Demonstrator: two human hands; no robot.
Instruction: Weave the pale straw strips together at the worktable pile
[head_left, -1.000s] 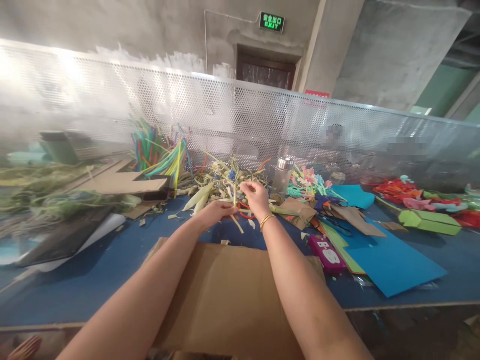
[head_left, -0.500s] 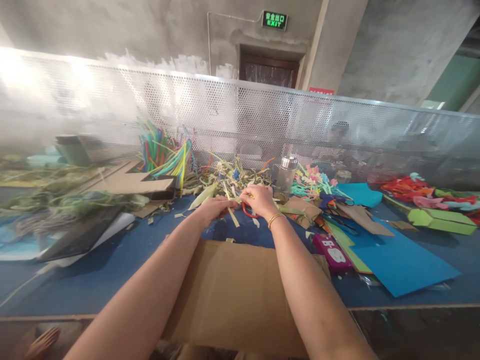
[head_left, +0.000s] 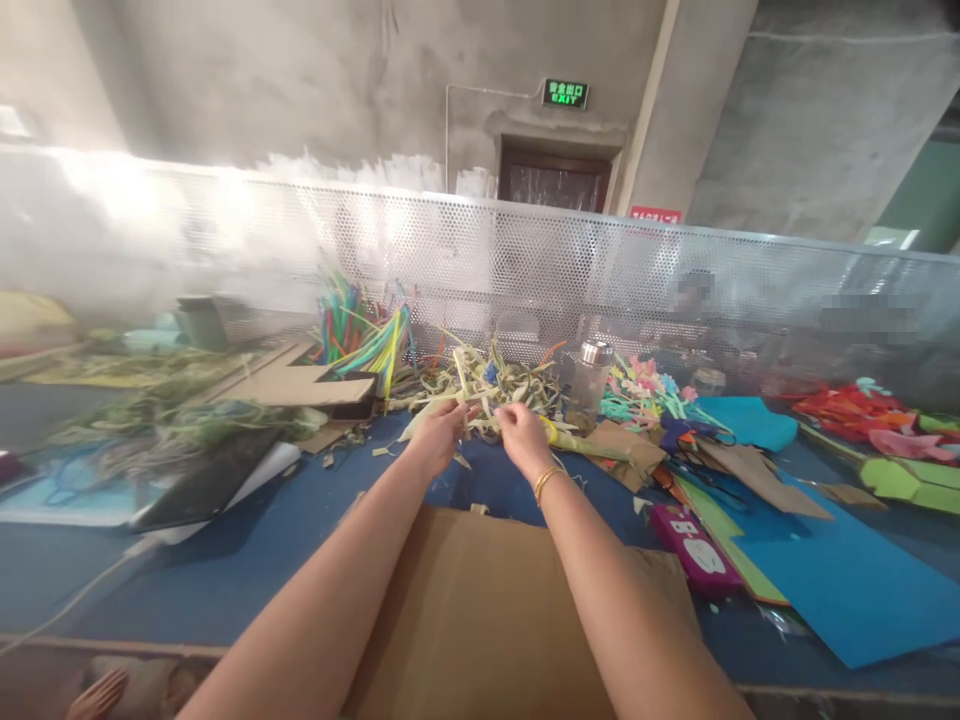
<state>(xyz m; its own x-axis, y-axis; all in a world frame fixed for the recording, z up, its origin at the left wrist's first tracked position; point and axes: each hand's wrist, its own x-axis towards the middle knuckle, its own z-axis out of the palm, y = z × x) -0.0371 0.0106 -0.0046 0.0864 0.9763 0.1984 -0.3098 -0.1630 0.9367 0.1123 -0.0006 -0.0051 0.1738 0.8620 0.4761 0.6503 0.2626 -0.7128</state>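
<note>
My left hand [head_left: 441, 435] and my right hand [head_left: 523, 435] are a short way apart, over the near edge of a heap of dried, pale-green husk strips [head_left: 517, 380]. The right fingers are pinched on a pale husk strip [head_left: 489, 408]. My left fingers are closed together beside the same strips; what they hold is too small to make out. Under the left hand lies a broader pale husk leaf [head_left: 421, 418]. A yellow curved object [head_left: 552, 431] shows just beyond the right hand, partly hidden. Below my forearms is a brown cardboard sheet [head_left: 487, 610].
A glass bottle [head_left: 589, 385] stands behind my right hand. Colourful pipe cleaners [head_left: 352, 325] are at the back left. A purple case [head_left: 694, 550] and blue card [head_left: 862, 590] lie to the right. Cut cardboard [head_left: 277, 375] is on the left. A perforated metal screen [head_left: 450, 260] borders the table.
My hands were close together over the husk strips; now a gap has opened between them. A red-orange curve by the right hand is no longer seen. The whole view has shifted slightly.
</note>
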